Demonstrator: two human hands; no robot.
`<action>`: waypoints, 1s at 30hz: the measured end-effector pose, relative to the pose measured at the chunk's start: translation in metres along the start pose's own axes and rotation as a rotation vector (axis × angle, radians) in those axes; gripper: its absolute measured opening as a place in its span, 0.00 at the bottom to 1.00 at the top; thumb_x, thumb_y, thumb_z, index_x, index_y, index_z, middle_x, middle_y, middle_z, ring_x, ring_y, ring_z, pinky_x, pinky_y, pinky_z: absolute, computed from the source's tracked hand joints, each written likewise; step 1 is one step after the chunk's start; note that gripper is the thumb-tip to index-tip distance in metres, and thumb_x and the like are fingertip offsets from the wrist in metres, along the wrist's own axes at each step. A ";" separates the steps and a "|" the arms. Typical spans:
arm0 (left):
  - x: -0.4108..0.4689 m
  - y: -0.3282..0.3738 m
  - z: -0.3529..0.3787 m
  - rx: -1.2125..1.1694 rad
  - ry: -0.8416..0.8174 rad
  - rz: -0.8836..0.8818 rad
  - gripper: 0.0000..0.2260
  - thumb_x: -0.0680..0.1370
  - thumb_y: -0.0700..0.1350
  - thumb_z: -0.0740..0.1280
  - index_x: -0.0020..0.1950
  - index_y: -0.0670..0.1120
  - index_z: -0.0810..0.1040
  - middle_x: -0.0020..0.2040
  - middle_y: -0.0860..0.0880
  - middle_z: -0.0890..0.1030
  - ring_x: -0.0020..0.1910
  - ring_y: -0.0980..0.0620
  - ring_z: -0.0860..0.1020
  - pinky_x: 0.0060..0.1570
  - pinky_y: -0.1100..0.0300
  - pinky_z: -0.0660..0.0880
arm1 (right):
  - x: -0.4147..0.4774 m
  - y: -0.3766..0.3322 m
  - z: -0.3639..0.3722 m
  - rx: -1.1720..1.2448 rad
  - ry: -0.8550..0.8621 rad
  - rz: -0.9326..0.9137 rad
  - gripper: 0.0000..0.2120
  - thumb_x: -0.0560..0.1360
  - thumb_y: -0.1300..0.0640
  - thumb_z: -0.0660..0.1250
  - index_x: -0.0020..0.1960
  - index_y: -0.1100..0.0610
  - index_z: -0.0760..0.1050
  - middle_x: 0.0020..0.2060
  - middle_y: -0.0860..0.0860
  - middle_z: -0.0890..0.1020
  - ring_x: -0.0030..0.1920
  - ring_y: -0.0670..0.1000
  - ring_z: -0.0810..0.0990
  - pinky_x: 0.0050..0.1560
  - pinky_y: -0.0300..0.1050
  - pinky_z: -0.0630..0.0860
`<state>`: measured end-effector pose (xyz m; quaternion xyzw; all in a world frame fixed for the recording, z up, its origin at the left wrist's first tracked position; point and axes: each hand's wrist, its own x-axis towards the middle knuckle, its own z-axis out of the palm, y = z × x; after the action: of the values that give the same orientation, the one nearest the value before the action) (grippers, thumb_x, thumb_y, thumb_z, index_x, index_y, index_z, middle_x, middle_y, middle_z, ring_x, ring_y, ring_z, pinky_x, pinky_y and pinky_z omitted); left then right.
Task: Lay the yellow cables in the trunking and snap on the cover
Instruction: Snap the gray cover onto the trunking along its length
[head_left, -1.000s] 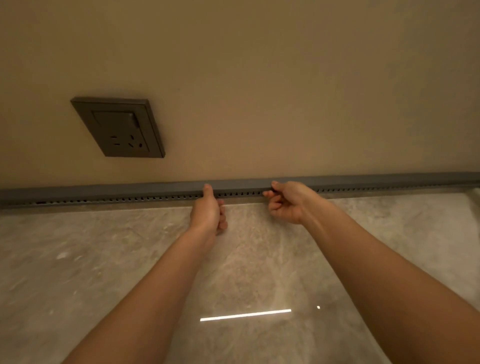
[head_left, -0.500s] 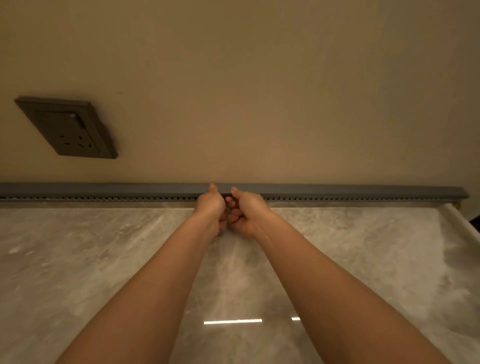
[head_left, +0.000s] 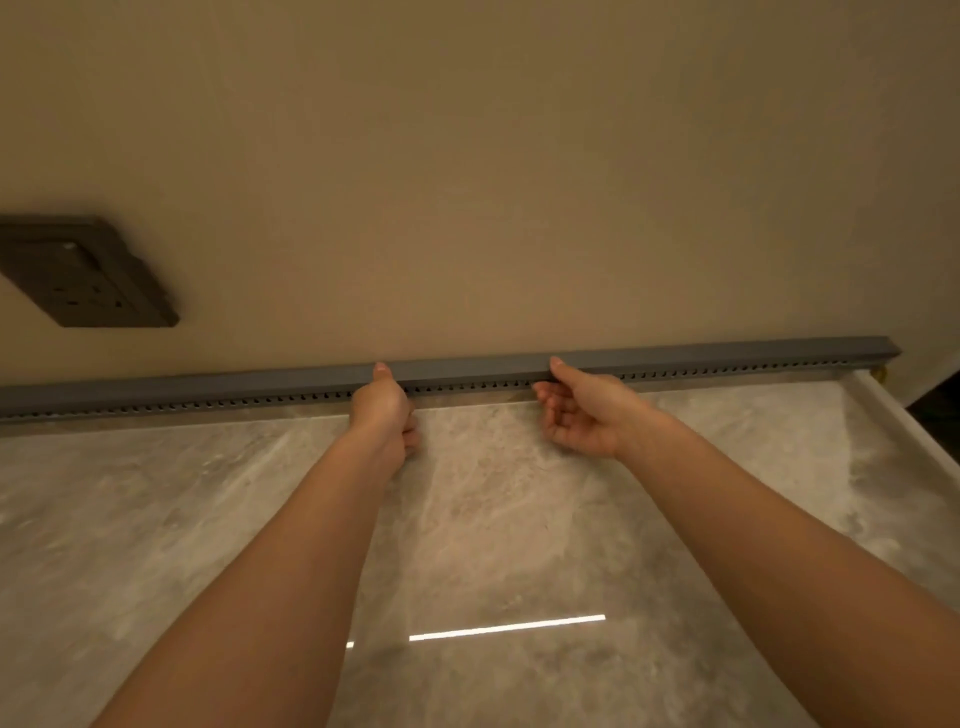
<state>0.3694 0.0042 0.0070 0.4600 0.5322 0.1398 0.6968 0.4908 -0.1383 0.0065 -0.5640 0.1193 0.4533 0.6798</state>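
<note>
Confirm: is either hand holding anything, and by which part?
Nothing is lifted. Left hand and right hand both press thumbs on the top face of the long grey plastic trunking cover, mid-length, apart.

The worktop (head_left: 493, 519) is bare from 6 to 12 o'clock up to the trunking (head_left: 701, 361), the wall (head_left: 467, 182) blocks behind it, and a socket (head_left: 88, 280) protrudes at 10 o'clock.

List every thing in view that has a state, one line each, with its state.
cover: seated along the trunking, no yellow cable showing.
left hand: curled, thumb pressing on the cover.
right hand: half open, thumb on the cover.
wall socket: nothing plugged in.
</note>
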 end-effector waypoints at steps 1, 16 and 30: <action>0.000 -0.001 0.001 -0.006 0.011 0.005 0.19 0.82 0.55 0.49 0.36 0.46 0.61 0.29 0.50 0.57 0.24 0.53 0.52 0.23 0.62 0.50 | 0.000 -0.002 0.000 0.015 -0.001 0.014 0.12 0.78 0.56 0.62 0.40 0.63 0.73 0.30 0.54 0.76 0.29 0.46 0.71 0.21 0.33 0.71; -0.013 -0.017 0.025 -0.028 -0.175 -0.099 0.21 0.79 0.58 0.58 0.42 0.40 0.70 0.33 0.44 0.75 0.24 0.53 0.66 0.16 0.71 0.60 | 0.003 -0.008 0.008 0.111 0.008 0.017 0.09 0.80 0.64 0.57 0.42 0.63 0.69 0.31 0.55 0.71 0.27 0.45 0.66 0.15 0.30 0.60; -0.028 -0.023 0.086 0.000 -0.153 -0.069 0.18 0.80 0.54 0.59 0.40 0.40 0.73 0.36 0.45 0.77 0.29 0.52 0.73 0.28 0.61 0.70 | 0.009 0.012 -0.019 -0.547 0.029 -0.386 0.21 0.77 0.48 0.60 0.33 0.60 0.77 0.28 0.54 0.79 0.27 0.50 0.75 0.30 0.43 0.71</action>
<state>0.4259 -0.0697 0.0067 0.4505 0.4932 0.0801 0.7399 0.4932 -0.1513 -0.0139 -0.7440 -0.1062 0.3234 0.5749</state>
